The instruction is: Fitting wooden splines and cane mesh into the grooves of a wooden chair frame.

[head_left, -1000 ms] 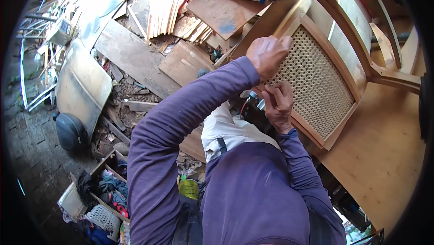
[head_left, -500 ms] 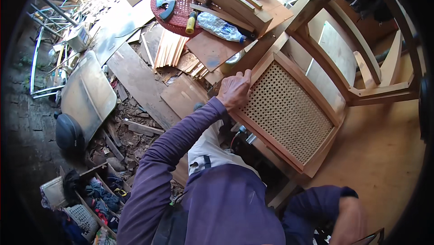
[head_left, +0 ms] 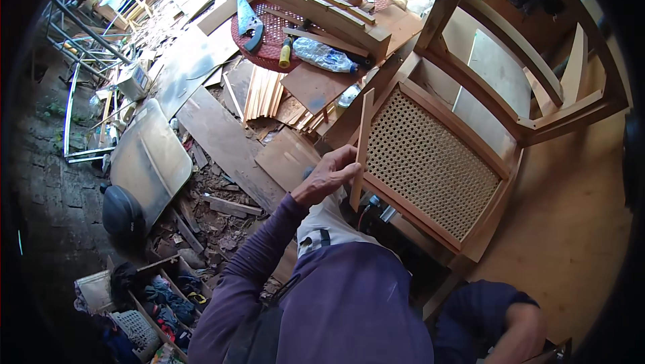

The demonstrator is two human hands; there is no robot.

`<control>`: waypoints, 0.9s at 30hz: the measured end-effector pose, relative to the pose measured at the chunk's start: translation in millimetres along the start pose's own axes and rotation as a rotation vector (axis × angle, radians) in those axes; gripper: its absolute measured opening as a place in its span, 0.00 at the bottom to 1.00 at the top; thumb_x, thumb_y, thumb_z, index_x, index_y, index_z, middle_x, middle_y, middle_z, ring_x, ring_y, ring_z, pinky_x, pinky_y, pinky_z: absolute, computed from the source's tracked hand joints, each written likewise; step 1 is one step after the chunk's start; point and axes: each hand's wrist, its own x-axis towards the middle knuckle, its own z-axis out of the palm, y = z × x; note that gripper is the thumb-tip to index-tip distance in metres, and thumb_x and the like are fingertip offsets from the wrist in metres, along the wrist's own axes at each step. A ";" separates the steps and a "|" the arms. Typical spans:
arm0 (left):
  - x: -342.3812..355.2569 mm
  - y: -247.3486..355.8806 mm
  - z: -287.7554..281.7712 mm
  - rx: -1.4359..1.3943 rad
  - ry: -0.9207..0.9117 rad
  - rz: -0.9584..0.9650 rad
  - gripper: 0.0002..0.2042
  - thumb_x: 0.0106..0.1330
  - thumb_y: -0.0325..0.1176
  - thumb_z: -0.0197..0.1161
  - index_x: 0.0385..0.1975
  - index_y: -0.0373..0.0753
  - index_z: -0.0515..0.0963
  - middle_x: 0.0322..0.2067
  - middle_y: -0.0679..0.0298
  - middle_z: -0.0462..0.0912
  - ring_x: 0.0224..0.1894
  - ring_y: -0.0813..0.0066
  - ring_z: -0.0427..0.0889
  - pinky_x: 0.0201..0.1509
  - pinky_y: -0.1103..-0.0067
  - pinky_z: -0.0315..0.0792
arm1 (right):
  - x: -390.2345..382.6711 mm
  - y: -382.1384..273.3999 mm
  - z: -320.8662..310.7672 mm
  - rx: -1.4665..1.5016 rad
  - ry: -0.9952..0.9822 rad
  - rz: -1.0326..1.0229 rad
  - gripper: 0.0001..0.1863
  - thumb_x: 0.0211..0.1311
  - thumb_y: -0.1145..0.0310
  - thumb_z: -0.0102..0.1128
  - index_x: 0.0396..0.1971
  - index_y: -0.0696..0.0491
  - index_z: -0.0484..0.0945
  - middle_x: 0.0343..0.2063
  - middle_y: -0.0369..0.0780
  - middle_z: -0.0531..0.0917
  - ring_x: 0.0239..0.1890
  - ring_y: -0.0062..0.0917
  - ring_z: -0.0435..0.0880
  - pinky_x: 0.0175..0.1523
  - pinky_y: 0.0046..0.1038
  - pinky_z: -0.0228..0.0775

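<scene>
My left hand (head_left: 330, 174) pinches a thin wooden strip (head_left: 363, 139) between thumb and fingers, at the near-left edge of a chair seat. The strip stands at an angle along that edge; whether it touches the seat frame I cannot tell. Woven cane (head_left: 430, 156) fills the reddish-brown seat frame. Beyond it rises the chair's bare wooden backrest (head_left: 510, 48), with curved rails. My right forearm (head_left: 523, 332) bends down at the lower right, its sleeve pushed up, and the hand is out of view past the lower edge.
A plywood surface (head_left: 537, 230) lies right of the chair. Left of it, a red woven round top (head_left: 259, 55) carries a handsaw (head_left: 248, 23), a yellow-handled tool (head_left: 285, 52) and a plastic bottle (head_left: 324, 54). Wood offcuts cover the ground. A compartmented box (head_left: 144, 273) holds cloths.
My left hand has moved from the seat's left corner toward me, and the thin strip now shows apart from the frame in its grip. The view has shifted slightly.
</scene>
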 end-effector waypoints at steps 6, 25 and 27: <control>-13.3 -5.1 63.0 -0.153 0.008 -0.003 0.14 0.83 0.31 0.66 0.62 0.35 0.78 0.51 0.68 0.85 0.52 0.81 0.84 0.59 0.78 0.80 | -129.5 200.5 50.5 -0.644 0.879 1.343 0.34 0.70 0.71 0.76 0.73 0.59 0.73 0.63 0.48 0.82 0.63 0.33 0.85 0.69 0.36 0.78; 18.0 18.4 31.2 0.985 0.230 0.457 0.12 0.77 0.22 0.61 0.56 0.32 0.74 0.48 0.42 0.82 0.49 0.44 0.84 0.54 0.61 0.79 | -183.1 276.2 -2.5 -0.832 0.428 0.880 0.20 0.66 0.76 0.71 0.58 0.57 0.81 0.52 0.48 0.80 0.57 0.45 0.81 0.64 0.45 0.76; 17.2 8.1 28.7 0.966 0.409 0.437 0.12 0.79 0.23 0.60 0.59 0.31 0.75 0.49 0.42 0.82 0.50 0.42 0.84 0.56 0.59 0.79 | -202.6 281.6 -25.2 -1.044 0.618 0.993 0.24 0.62 0.79 0.76 0.58 0.58 0.81 0.58 0.49 0.80 0.62 0.47 0.81 0.70 0.44 0.75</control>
